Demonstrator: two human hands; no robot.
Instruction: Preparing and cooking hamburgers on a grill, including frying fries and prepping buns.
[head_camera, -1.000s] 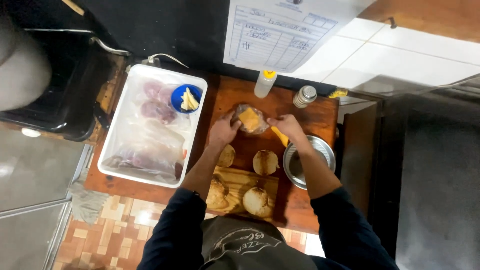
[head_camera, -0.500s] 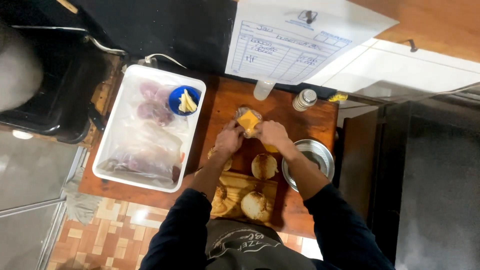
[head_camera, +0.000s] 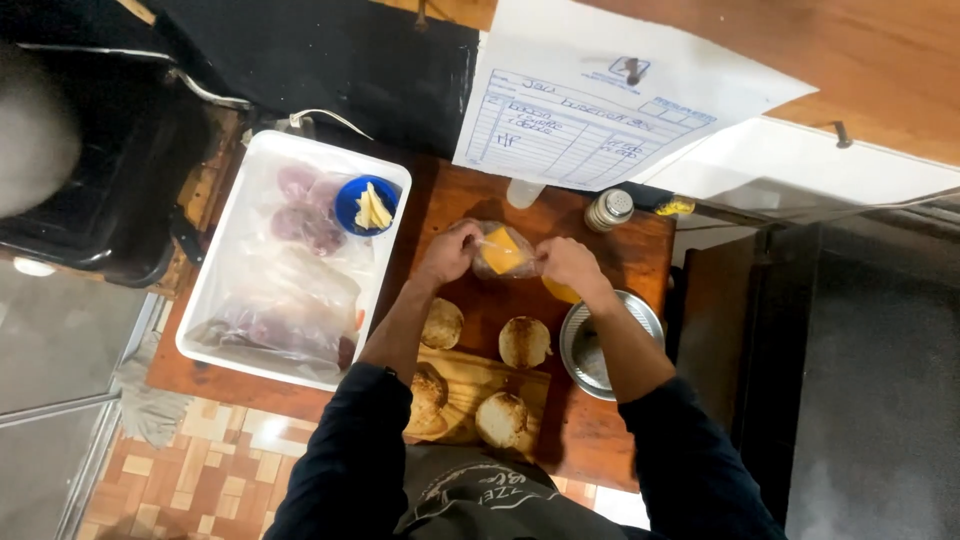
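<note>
**Peeling a cheese slice out of its clear wrap, both hands at work**

Both hands meet at the middle of the wooden counter (head_camera: 640, 250), a little toward twelve o'clock. The left hand (head_camera: 447, 255) is nearly closed, fingertips pinching the nine o'clock edge of a clear plastic wrap (head_camera: 497, 262). The right hand (head_camera: 566, 263) is likewise curled, pinching the three o'clock edge. An orange cheese slice (head_camera: 502, 250) sits inside the wrap, between the two hands and above the board.

To do this well, I would judge that each hand should grip film only, not the cheese, so the slice comes free without tearing. Pulling the edges apart slowly and evenly looks safer than a sharp tug.

At six o'clock from the hands lie four toasted bun halves: one (head_camera: 441, 323) and another (head_camera: 524, 341) on the counter, two more (head_camera: 501, 419) on a wooden board (head_camera: 470, 385). A steel bowl (head_camera: 612, 345) stands at four o'clock, a shaker (head_camera: 609, 209) at one o'clock. A white tray (head_camera: 250, 215) with bagged meat and a small blue bowl (head_camera: 366, 205) lies at nine to ten o'clock.
</note>
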